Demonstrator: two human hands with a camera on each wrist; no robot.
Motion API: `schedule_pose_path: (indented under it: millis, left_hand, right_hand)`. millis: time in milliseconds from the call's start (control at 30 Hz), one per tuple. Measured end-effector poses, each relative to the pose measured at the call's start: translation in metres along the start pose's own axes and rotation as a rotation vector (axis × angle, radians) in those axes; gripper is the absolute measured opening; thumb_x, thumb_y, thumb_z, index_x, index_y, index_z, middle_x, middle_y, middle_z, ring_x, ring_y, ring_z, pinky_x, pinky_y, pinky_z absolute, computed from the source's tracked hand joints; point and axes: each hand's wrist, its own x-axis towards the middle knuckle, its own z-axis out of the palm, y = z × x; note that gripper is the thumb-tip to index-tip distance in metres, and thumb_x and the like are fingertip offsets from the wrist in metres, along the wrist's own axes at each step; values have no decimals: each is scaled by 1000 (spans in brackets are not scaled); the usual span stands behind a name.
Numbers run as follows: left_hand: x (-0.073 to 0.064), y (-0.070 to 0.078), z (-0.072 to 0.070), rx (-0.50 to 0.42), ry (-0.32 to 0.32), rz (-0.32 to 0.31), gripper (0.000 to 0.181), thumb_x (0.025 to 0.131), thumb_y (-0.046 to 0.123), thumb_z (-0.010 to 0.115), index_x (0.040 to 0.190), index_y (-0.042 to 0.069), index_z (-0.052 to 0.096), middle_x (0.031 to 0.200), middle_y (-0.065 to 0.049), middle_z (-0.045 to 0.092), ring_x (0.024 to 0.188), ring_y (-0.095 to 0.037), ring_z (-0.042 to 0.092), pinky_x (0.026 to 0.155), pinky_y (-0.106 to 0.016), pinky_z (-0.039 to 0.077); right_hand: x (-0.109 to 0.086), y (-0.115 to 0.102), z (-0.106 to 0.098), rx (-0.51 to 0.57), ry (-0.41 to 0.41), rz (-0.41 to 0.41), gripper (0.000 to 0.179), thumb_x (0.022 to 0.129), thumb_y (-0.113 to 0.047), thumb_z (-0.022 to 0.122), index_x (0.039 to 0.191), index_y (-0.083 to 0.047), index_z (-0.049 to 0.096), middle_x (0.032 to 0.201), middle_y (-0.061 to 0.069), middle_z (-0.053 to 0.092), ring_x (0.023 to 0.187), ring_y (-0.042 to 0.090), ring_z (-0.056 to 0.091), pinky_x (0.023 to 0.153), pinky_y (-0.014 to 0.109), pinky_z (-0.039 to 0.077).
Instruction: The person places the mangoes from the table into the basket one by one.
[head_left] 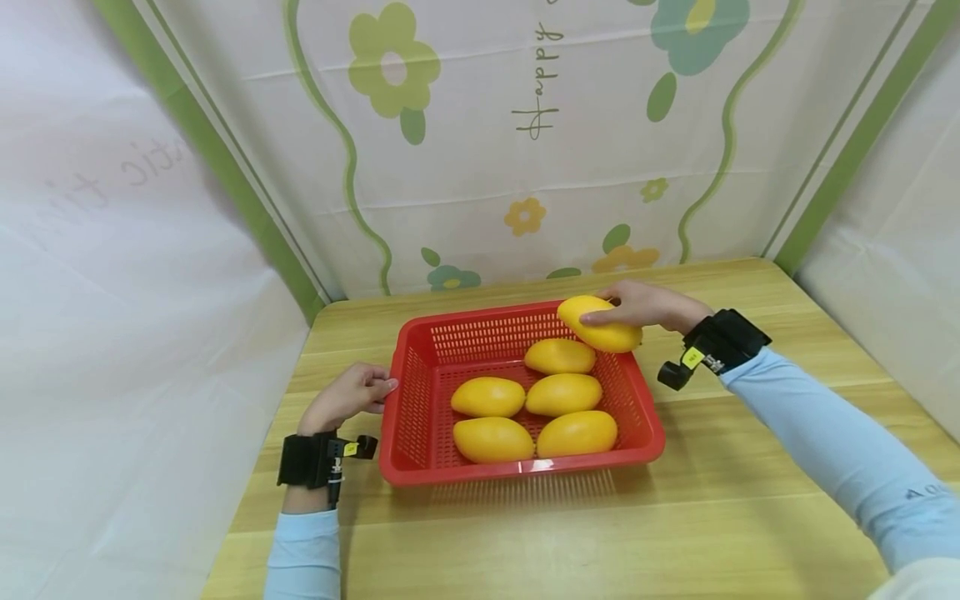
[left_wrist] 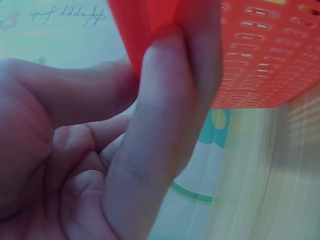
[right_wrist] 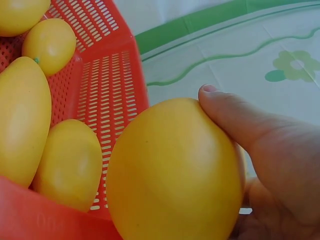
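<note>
A red plastic basket (head_left: 525,473) with slotted walls stands on the wooden table, and several yellow mangoes (head_left: 492,439) lie inside it, mostly toward its right and near side. My right hand (head_left: 637,305) grips another mango (head_left: 611,335) above the basket's far right corner; in the right wrist view the thumb lies along that mango (right_wrist: 175,175). At the basket's left rim, my left hand (head_left: 351,398) pinches the edge between thumb and fingers. Close up in the left wrist view, a finger (left_wrist: 155,115) of that hand presses against the red rim (left_wrist: 155,15).
The wooden table (head_left: 675,533) extends around the basket on all sides. White cloth with printed flowers (head_left: 480,150) hangs behind it, and plain white cloth walls stand at left and right. Each wrist wears a black camera strap (head_left: 307,460).
</note>
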Motion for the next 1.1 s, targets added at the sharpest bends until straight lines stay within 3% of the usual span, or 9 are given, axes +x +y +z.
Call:
schedule_pose_path:
  millis: [400, 767, 1100]
  left_hand:
    - [2, -1, 2, 14, 11, -12, 25, 104, 8, 51, 114, -11, 63, 98, -16, 72, 84, -18, 74, 78, -35, 64]
    - [1, 0, 0, 7, 15, -8, 25, 104, 7, 50, 114, -11, 63, 97, -15, 72, 83, -18, 73, 78, -35, 64]
    - [0, -1, 1, 11, 13, -10, 25, 104, 9, 51, 114, -11, 63, 97, -15, 72, 83, -18, 73, 78, -36, 63]
  right_hand:
    - [12, -8, 9, 7, -21, -29, 51, 92, -52, 66, 116, -7, 67, 74, -1, 51, 72, 16, 51, 68, 28, 41]
    - [24, -12, 16, -17, -37, -37, 54, 92, -54, 65, 120, -8, 65, 88, 4, 55, 82, 20, 53, 74, 30, 42]
    - [35, -18, 23, -56, -45, -69, 47, 91, -54, 66, 104, -9, 67, 79, 1, 52, 74, 17, 51, 69, 28, 40]
